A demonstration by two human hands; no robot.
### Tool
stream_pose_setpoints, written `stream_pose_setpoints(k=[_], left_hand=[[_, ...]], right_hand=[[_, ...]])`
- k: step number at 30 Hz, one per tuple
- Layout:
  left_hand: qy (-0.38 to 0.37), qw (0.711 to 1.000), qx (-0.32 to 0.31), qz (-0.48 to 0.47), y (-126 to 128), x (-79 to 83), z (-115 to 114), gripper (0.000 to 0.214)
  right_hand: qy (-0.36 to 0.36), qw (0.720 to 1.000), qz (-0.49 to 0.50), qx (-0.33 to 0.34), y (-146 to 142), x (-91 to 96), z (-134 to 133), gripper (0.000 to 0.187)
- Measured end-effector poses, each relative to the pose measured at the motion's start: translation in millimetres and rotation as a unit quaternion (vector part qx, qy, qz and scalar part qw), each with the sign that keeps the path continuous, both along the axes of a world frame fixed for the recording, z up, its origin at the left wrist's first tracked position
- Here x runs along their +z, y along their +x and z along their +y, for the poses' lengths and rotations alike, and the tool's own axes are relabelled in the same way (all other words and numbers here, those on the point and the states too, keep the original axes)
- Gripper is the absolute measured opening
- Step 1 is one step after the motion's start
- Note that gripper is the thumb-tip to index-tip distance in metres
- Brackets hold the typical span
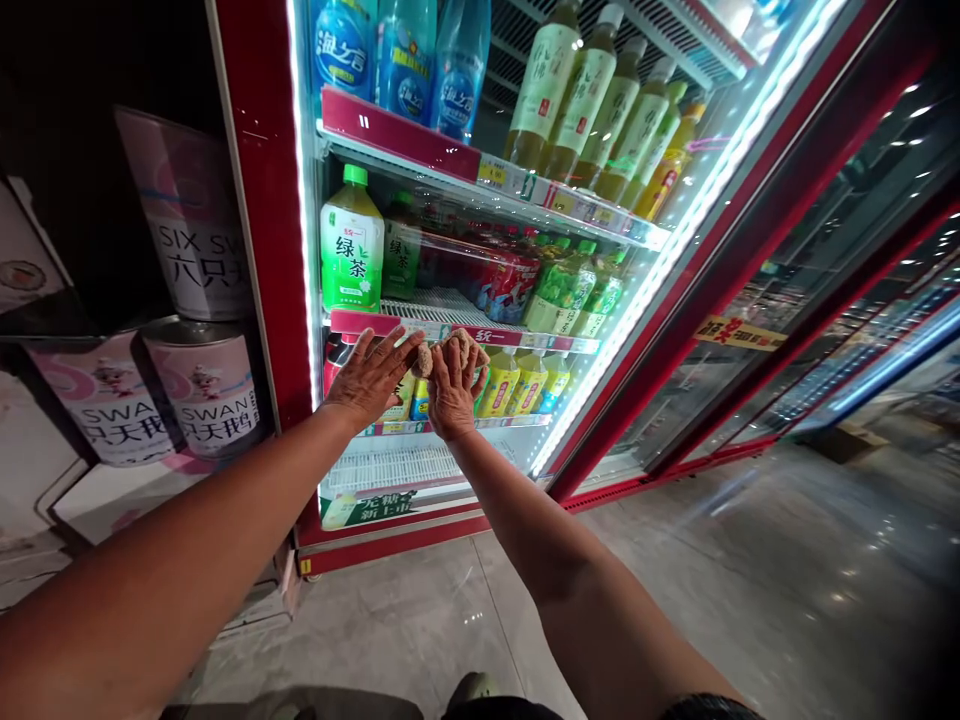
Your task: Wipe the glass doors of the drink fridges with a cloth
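The grip of the right hand clasps a bunched brown cloth at the shelf's label strip, the left hand lies unclenched beside it, and a loose fold snagging there could dislodge the strip.

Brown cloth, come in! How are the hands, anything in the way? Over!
Right hand gripping brown cloth, bunched at red shelf strip. Left hand close beside it, fingers spread. Possible snag: green tea bottle above strip's left end.
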State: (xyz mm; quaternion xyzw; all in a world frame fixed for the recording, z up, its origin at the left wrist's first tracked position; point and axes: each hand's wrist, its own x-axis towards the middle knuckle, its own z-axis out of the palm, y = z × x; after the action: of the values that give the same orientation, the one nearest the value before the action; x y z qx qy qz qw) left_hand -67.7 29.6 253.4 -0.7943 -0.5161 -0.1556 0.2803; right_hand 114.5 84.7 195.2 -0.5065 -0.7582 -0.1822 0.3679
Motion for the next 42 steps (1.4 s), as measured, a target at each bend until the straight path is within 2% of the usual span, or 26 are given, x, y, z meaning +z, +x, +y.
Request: stream_pose_setpoints(k=[8, 15, 17, 23, 29, 32, 36, 42], left_hand=[[0.014, 0.996, 0.002, -0.083, -17.2, -14.4, -3.9, 0.113], [0.002, 0.996, 0.012, -0.083, -18.9, -13.3, -3.4, 0.116], [0.009, 0.996, 0.015, -0.089, -19.7, -14.3, -4.0, 0.119], [0.015, 0.994, 0.031, -0.103, -28.3, -19.6, -9.7, 0.124], [0.023, 0.993, 0.043, -0.103, -40.3, -19.3, -18.0, 0.124], [0.028, 0.993, 0.043, -0.11, -46.0, -19.8, -20.9, 0.125], [0.021, 0.991, 0.034, -0.126, -52.8, -18.3, -28.0, 0.116], [0.018, 0.992, 0.035, -0.116, -63.7, -15.8, -34.8, 0.11]], right_hand=[[-0.032, 0.996, -0.067, 0.043, 13.9, -8.7, -13.3, 0.057], [-0.018, 0.995, -0.091, 0.049, 3.1, 26.0, -11.1, 0.059], [-0.016, 0.994, -0.098, 0.049, -0.1, 29.1, -11.3, 0.059], [-0.032, 0.987, -0.134, 0.084, 6.2, 13.8, -14.9, 0.056], [-0.02, 0.99, -0.117, 0.076, -2.1, 25.4, -16.7, 0.059], [-0.037, 0.989, -0.122, 0.08, -4.0, 20.2, -20.1, 0.058], [-0.051, 0.981, -0.153, 0.105, -1.9, 14.7, -23.4, 0.057], [-0.017, 0.985, -0.142, 0.1, -15.5, 36.5, -21.0, 0.058]])
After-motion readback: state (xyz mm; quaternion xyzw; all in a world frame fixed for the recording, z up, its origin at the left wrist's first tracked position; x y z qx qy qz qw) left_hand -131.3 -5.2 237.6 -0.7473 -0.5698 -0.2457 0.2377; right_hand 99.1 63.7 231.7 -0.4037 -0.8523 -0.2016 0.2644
